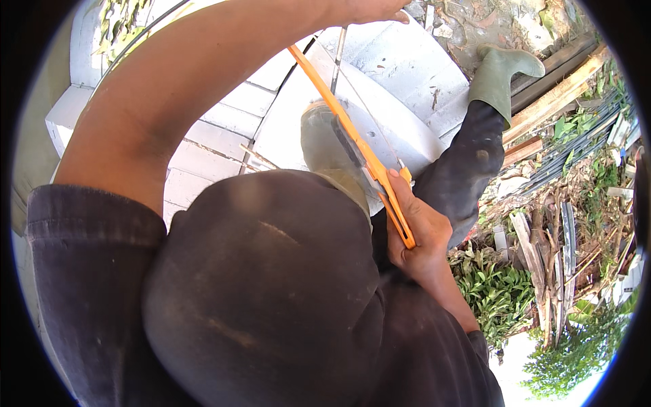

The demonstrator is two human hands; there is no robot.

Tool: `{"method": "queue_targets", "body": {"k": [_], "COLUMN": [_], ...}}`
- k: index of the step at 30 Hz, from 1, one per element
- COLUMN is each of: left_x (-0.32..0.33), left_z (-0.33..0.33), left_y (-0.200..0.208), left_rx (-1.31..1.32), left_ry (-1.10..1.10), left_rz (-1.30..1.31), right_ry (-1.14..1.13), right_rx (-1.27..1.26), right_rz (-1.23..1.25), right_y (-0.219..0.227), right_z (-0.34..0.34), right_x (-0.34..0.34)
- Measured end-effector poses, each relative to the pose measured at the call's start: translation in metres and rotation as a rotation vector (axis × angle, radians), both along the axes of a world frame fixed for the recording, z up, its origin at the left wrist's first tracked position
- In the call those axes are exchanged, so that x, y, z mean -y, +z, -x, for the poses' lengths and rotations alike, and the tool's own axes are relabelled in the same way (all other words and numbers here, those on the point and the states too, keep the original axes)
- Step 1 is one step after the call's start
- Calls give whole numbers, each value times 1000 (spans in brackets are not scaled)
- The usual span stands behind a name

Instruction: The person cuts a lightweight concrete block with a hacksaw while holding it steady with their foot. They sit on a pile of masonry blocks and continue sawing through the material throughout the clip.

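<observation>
My right hand (422,234) is closed around the handle end of an orange hacksaw (349,129). The saw slants up and left from that hand, its thin blade (366,105) running along the right side of the frame. Near the saw's far end, a thin metal rod (339,57) stands out against the pale blocks and passes close to the blade; contact is unclear. My left hand (371,9) reaches across at the upper edge, mostly cut off. What its fingers do, and whether they hold the rod, is hidden.
Stacked white blocks (234,119) lie under and around my grey-green rubber boots (491,81). My dark-clothed knee (264,271) covers the middle. On the right are wooden planks (553,98), a bundle of dark rods (576,146), scrap wood (542,264) and leafy plants (491,292).
</observation>
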State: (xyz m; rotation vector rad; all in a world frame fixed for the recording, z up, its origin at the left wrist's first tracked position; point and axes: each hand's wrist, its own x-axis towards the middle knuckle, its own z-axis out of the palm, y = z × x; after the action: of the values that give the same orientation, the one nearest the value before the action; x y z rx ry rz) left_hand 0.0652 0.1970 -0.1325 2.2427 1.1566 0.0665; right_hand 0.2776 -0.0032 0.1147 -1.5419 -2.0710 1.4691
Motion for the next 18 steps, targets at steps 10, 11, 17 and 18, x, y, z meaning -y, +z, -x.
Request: {"method": "queue_targets", "body": {"k": [10, 11, 17, 18], "left_x": [-3, -2, -1, 0], "left_z": [-2, -1, 2, 1], "left_y": [1, 2, 6, 7], "left_rx": [-33, -46, -106, -108], "left_ry": [-26, -15, -29, -29], "left_rz": [40, 46, 71, 74], "right_ry": [46, 18, 47, 44], "right_rx": [-38, -47, 74, 51], "right_rz": [-13, 11, 40, 28], "right_y": [-33, -26, 42, 40], "right_z": [15, 11, -35, -36], "right_x": [-19, -17, 10, 8]}}
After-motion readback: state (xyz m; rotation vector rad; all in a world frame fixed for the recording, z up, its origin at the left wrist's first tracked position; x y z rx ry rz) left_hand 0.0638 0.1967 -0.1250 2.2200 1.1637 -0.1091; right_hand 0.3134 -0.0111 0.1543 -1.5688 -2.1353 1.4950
